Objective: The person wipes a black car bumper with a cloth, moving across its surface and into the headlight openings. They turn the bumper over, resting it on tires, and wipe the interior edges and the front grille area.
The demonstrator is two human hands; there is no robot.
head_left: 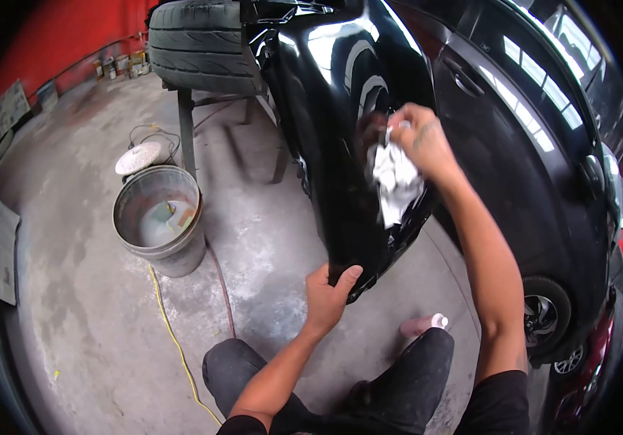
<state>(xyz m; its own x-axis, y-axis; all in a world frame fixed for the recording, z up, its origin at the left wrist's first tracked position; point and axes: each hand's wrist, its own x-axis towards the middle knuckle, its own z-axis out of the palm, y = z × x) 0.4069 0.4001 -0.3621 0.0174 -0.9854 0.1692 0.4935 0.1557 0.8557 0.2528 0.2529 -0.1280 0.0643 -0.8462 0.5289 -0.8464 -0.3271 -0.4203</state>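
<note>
A glossy black car body panel [293,138] stretches from the top of the view down toward my knees. My left hand [326,297] grips its lower end, the thumb lying over the edge. Pinched in my right hand [422,138] is a crumpled white cloth [393,177], which hangs down over the panel's right side. The right fingers are slightly smeared by motion, close above the shiny surface. Near my right knee, a bottle of pinkish liquid [419,326] with a white cap is on the floor.
To the left stands a bucket [124,210] holding cloudy water and small pads. A white lid [137,157] lies behind it. A yellow cord [166,326] crosses the concrete floor. A tire [199,47] is behind the panel, and a black car [500,181] fills the right side.
</note>
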